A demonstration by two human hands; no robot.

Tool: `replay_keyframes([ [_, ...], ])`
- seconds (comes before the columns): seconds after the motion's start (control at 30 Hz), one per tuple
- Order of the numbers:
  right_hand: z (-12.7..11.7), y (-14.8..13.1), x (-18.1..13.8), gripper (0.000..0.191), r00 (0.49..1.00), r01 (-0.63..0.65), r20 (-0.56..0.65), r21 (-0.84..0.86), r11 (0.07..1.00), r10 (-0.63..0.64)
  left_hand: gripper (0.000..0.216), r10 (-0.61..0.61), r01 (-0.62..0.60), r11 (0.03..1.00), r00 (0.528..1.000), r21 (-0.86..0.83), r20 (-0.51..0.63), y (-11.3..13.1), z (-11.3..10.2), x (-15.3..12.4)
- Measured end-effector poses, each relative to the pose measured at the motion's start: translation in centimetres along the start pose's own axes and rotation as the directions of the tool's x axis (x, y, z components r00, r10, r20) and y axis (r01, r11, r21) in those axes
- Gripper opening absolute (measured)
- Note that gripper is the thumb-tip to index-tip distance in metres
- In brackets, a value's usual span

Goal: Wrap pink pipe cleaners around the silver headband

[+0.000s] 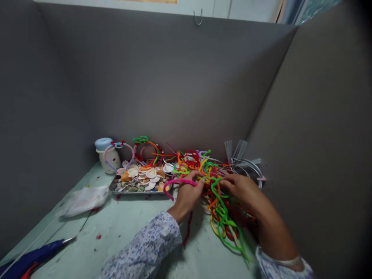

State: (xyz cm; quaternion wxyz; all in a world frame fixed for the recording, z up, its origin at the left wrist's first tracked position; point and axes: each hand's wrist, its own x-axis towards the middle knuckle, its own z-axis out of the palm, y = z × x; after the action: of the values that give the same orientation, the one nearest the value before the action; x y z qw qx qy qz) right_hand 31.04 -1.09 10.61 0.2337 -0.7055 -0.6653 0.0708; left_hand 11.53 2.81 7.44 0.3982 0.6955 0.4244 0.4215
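A loose heap of colourful pipe cleaners [222,217] lies ahead of me, red, yellow, orange and green strands tangled together. My left hand [188,192] is at the heap's left side, fingers closed, with a bright pink pipe cleaner [179,181] running across them and its curled end sticking out to the left. On the other side, my right hand [244,190] pinches at a green pipe cleaner [216,186] in the heap. The fingertips of both hands are partly hidden among the strands.
Left of the heap sits a metal tray [142,195] of shells and small stones. Behind it stand pipe-cleaner hoops [157,149] and a jar [108,155]. A plastic bag [87,199] and a blue tool with a metal tip [43,252] lie left. Wire hoops [252,166] lean against the grey right wall.
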Motion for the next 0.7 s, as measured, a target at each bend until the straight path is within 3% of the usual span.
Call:
replay_keyframes([
  [0.17,-0.1,-0.3,0.6,0.03,0.983,-0.069,-0.152,0.209,0.975,0.102,0.024,0.021,-0.036,0.997,0.978,0.07,0.208,-0.6,1.8,0.2],
  [0.33,0.4,0.4,1.1,0.031,0.97,-0.144,-0.093,0.524,0.839,0.224,0.033,0.028,-0.036,0.995,0.996,0.089,0.087,-0.7,3.8,1.6],
  [0.4,0.4,0.9,1.3,0.031,0.949,-0.164,-0.162,0.477,0.864,0.27,0.034,0.019,-0.028,0.986,0.998,0.163,0.059,-0.6,4.1,2.0],
  [0.5,0.0,1.9,1.2,0.031,0.896,-0.21,-0.359,0.176,0.962,0.261,0.031,-0.001,-0.02,0.968,0.997,0.251,0.081,-0.5,4.2,2.4],
  [0.57,-0.4,2.3,1.0,0.029,0.883,-0.229,-0.417,0.017,0.973,0.215,0.028,0.002,-0.028,0.959,0.996,0.283,0.092,-0.6,4.2,2.6],
  [0.63,-0.8,2.4,0.7,0.029,0.885,-0.246,-0.393,0.06,0.967,0.25,0.026,0.005,-0.031,0.95,0.996,0.311,0.085,-0.7,4.2,2.7],
  [0.7,-1.3,2.2,0.5,0.03,0.869,-0.261,-0.351,0.274,0.926,0.349,0.024,-0.004,-0.022,0.942,0.997,0.335,0.077,-0.7,4.1,2.9],
])
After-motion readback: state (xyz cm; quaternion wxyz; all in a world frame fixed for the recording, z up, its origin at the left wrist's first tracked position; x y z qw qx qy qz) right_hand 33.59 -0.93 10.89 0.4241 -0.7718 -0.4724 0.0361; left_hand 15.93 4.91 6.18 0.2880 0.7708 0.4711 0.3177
